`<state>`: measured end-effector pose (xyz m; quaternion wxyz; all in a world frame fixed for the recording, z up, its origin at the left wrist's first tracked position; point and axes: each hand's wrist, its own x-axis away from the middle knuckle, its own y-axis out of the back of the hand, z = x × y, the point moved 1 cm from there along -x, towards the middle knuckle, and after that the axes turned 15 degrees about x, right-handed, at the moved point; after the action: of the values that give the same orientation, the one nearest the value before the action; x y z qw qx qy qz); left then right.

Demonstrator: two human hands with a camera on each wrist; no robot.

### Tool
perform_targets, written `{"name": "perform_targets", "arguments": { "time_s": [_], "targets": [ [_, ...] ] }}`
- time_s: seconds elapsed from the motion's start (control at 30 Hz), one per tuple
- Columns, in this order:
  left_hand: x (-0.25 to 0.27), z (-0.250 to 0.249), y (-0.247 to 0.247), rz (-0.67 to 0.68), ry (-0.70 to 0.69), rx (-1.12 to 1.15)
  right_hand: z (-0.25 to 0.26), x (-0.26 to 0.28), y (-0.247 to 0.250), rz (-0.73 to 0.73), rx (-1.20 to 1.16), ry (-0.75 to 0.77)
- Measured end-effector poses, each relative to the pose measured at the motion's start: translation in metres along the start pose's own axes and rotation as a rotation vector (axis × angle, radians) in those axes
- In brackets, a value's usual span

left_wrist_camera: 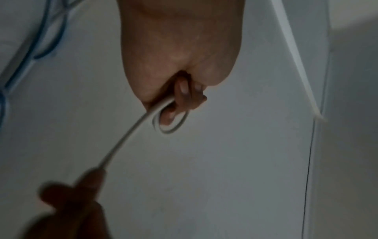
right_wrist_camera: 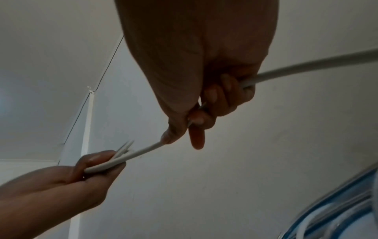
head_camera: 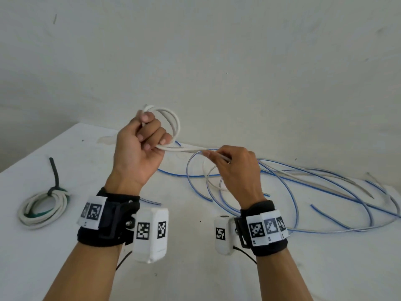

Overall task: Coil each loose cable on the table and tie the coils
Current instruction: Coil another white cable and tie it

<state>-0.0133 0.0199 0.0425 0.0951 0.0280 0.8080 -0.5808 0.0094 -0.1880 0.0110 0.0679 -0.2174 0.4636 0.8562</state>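
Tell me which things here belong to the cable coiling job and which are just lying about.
Part of the job:
white cable, coiled in the left hand, fed by the right hand
blue cables, loose on the table
tied coil, already done

Just lying about:
nothing visible

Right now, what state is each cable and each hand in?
White cable: partly coiled, loops held up, the rest trailing to the table.
Blue cables: loose, tangled on the table.
Finished coil: tied, lying flat.
Left hand: grips the loops.
Right hand: pinches the white cable's straight run.
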Motion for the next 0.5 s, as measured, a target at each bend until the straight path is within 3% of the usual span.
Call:
{"name": "perform_targets", "arguments": {
  "time_s": [0.17, 0.33, 0.5],
  "targets": [
    [0.006, 0.032, -0.012, 0.106, 0.070, -0.465, 0.000, 0.000, 0.008, -0.100, 0.052, -0.111],
    [0.017, 0.052, -0.012, 0.261, -0.003, -1.024, 0.007, 0.001, 0.013, -0.138, -0.189, -0.156],
    [0.021, 0.066, -0.009, 0.255, -0.124, -1.255, 0.023, 0.006, 0.012, -0.041, -0.345, -0.088]
  ]
}}
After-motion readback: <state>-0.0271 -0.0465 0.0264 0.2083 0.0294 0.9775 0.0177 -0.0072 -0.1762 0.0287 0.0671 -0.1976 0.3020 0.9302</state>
